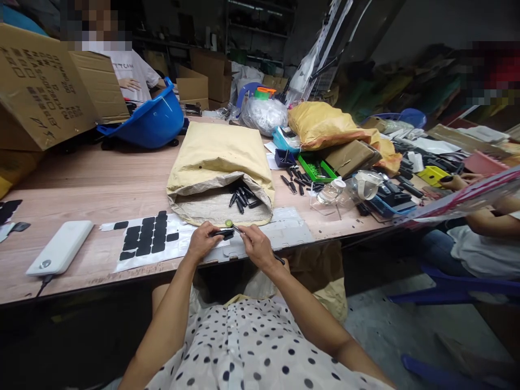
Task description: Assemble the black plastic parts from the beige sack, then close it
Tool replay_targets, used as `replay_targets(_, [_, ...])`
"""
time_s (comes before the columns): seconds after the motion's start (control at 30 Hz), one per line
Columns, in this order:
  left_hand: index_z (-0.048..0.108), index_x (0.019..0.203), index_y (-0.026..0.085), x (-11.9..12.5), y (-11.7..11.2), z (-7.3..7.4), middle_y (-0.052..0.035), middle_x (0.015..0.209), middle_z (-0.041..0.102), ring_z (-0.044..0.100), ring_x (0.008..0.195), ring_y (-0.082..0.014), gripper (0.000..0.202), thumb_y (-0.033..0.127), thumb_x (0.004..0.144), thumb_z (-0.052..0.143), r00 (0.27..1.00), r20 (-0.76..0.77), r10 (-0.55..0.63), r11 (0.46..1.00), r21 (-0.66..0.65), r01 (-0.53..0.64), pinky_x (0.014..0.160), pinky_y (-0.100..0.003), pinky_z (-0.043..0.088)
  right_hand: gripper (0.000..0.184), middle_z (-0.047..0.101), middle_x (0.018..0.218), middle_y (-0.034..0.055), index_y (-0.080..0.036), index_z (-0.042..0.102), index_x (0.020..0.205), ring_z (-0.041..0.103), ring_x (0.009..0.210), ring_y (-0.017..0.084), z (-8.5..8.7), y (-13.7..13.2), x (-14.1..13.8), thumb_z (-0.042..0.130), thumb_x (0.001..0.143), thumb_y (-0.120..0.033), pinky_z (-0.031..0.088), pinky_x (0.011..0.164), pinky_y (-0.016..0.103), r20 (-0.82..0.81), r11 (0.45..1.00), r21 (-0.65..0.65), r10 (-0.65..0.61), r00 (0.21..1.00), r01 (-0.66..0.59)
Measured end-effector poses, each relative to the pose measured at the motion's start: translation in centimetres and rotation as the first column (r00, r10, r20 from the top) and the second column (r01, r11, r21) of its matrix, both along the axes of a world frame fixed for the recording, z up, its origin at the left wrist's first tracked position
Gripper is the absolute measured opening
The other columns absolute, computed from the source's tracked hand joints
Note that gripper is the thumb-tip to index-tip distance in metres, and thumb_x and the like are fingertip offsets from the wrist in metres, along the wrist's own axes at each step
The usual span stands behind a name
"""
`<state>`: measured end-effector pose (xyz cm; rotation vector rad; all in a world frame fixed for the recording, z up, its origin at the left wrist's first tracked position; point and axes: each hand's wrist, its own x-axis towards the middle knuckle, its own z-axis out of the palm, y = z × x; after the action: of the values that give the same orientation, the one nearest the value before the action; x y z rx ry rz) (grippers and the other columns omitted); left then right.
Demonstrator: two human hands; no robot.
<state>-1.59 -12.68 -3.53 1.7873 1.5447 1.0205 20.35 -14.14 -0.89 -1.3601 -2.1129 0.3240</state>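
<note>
My left hand [202, 241] is closed on a small, elongated black plastic piece [223, 233] at the table's front edge. My right hand [258, 245] pinches a slim tool with a metallic tip [236, 228], angled toward that piece; its exact kind is unclear. A small round green part [229, 223] shows between the hands, at the tool's tip. Just beyond them, a cream woven sack [221, 146] lies with its mouth facing me and several similar black pieces [242, 196] inside. Left of my hands is a sheet of black rounded stickers [145, 236].
A white power bank [60, 247] with a cable lies left. Behind are a cardboard box [44, 92] and a blue basin [150, 122]. To the right stand a green tray [317, 167], a clear bottle [331, 190] and a yellow sack [325, 124]. Co-workers sit right and stand back left.
</note>
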Motion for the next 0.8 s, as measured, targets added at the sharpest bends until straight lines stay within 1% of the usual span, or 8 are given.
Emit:
replay_targets(0.1, [0.074,0.084,0.023,0.1,-0.1,0.2,0.0007,0.080,0.062,0.057,0.072,-0.0161,0.013,0.028,0.072,0.071,0.999,-0.042,0.004,1.000,0.005,-0.004,0.071,-0.029,0.050,0.035,0.067,0.100,0.0044,-0.027,0.069,0.125,0.064,0.095,0.017,0.1,1.3,0.6,0.048,0.099,-0.021,0.051,0.082,0.024,0.025,0.998,0.025,-0.052,0.998,0.052])
replay_targets(0.2, [0.074,0.088,0.024,0.2,-0.2,0.4,0.0010,0.083,0.062,0.057,0.072,-0.0158,0.017,0.026,0.072,0.070,0.997,-0.081,0.011,1.000,-0.002,-0.011,0.073,-0.029,0.050,0.034,0.065,0.097,0.0043,-0.028,0.071,0.123,0.061,0.091,0.018,-0.2,2.6,1.6,0.049,0.098,-0.021,0.048,0.078,0.025,0.117,0.994,0.048,-0.104,0.988,0.099])
replay_targets(0.3, [0.074,0.089,0.024,0.2,-0.3,0.4,0.0012,0.083,0.062,0.056,0.071,-0.0158,0.017,0.027,0.073,0.068,0.996,-0.090,0.003,1.000,-0.014,-0.004,0.071,-0.028,0.049,0.031,0.063,0.091,0.0056,-0.028,0.074,0.118,0.057,0.090,0.021,-0.9,3.4,2.6,0.052,0.097,-0.021,0.045,0.078,0.028,0.214,0.991,0.080,-0.126,0.969,0.111])
replay_targets(0.4, [0.074,0.089,0.025,0.1,-0.4,0.5,0.0006,0.083,0.062,0.057,0.072,-0.0165,0.016,0.031,0.078,0.065,0.996,-0.086,-0.021,1.000,-0.020,0.019,0.070,-0.028,0.049,0.030,0.062,0.090,0.0069,-0.028,0.074,0.116,0.053,0.091,0.023,-1.6,3.5,3.2,0.053,0.096,-0.021,0.042,0.078,0.031,0.272,0.989,0.104,-0.129,0.954,0.104])
replay_targets(0.53, [0.075,0.089,0.024,-0.1,-0.4,0.5,-0.0009,0.083,0.062,0.058,0.076,-0.0177,0.021,0.038,0.085,0.059,0.995,-0.092,-0.034,0.999,-0.011,0.033,0.073,-0.029,0.049,0.032,0.060,0.092,0.0072,-0.030,0.071,0.122,0.051,0.092,0.023,-2.3,3.1,3.2,0.052,0.097,-0.022,0.038,0.077,0.031,0.297,0.986,0.124,-0.142,0.944,0.110])
replay_targets(0.8, [0.074,0.091,0.025,-0.2,-0.5,0.5,-0.0014,0.085,0.063,0.060,0.081,-0.0189,0.025,0.043,0.087,0.057,0.995,-0.095,-0.042,0.999,-0.006,0.042,0.077,-0.030,0.050,0.032,0.059,0.092,0.0070,-0.030,0.071,0.122,0.050,0.092,0.023,-2.5,3.0,2.9,0.051,0.098,-0.023,0.037,0.077,0.031,0.303,0.984,0.130,-0.160,0.940,0.125])
